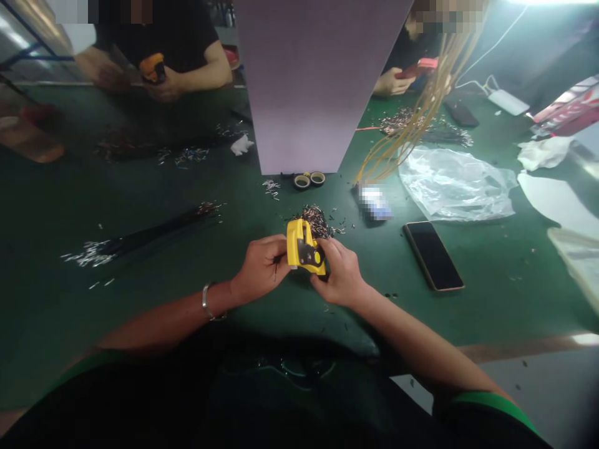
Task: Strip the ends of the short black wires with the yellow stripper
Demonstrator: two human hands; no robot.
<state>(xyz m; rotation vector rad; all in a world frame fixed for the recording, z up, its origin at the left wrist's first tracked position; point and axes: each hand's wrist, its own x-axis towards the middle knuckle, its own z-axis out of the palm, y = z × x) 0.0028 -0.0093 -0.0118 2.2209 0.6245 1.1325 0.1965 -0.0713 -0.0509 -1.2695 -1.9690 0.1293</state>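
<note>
My right hand (342, 271) is wrapped around a yellow and black wire stripper (299, 240), just above the green table. Close against the tool's left side, my left hand (259, 268) has its fingers pinched together on a thin dark wire (276, 269); part of the wire is hidden by the fingers. Behind the stripper lies a pile of short black and copper scraps (318, 218). A bundle of black wires (150, 236) with bare silvery ends rests on the table to the left of my hands.
A pale upright panel (299, 93) stands ahead, with two tape rolls (309, 180) at its foot. On the right are a phone (434, 255), a clear plastic bag (461, 184) and hanging yellowish wires (421, 125). Across the table, two people hold tools.
</note>
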